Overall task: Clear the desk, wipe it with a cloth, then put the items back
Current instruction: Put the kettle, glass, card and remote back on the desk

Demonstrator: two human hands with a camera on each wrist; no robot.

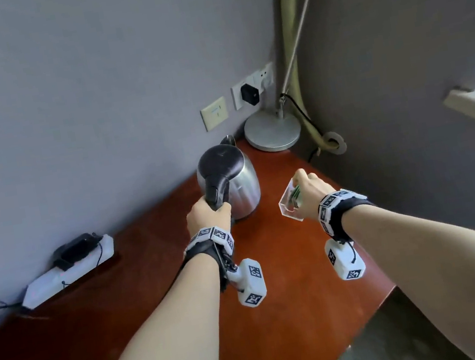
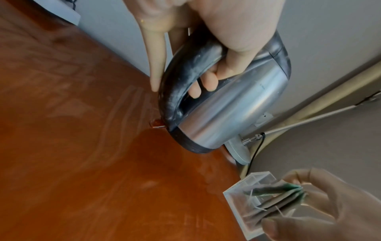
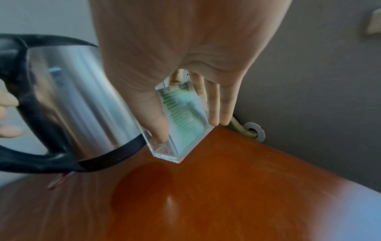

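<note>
Steel kettle [image 1: 229,178] | your left hand [image 1: 207,216] grips its handle above the worktop [image 1: 276,267] | clear box [image 1: 289,205] pinched in your right hand [image 1: 310,191], just right of the kettle.

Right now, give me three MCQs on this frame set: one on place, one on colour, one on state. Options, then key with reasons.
1. Where does the lamp base stand?
A. in the desk's far corner by the wall sockets
B. at the desk's front edge
C. on the power strip

2. What colour is the kettle's handle?
A. white
B. black
C. red

3. What is the right hand doing?
A. resting flat on the desk
B. hanging idle
C. holding a clear box with green packets inside

Key:
1 A: the lamp base sits at the back corner of the desk, below the sockets.
2 B: the left hand grips the kettle by a black handle.
3 C: the right hand has thumb and fingers around the clear box, held tilted above the desk.
</note>
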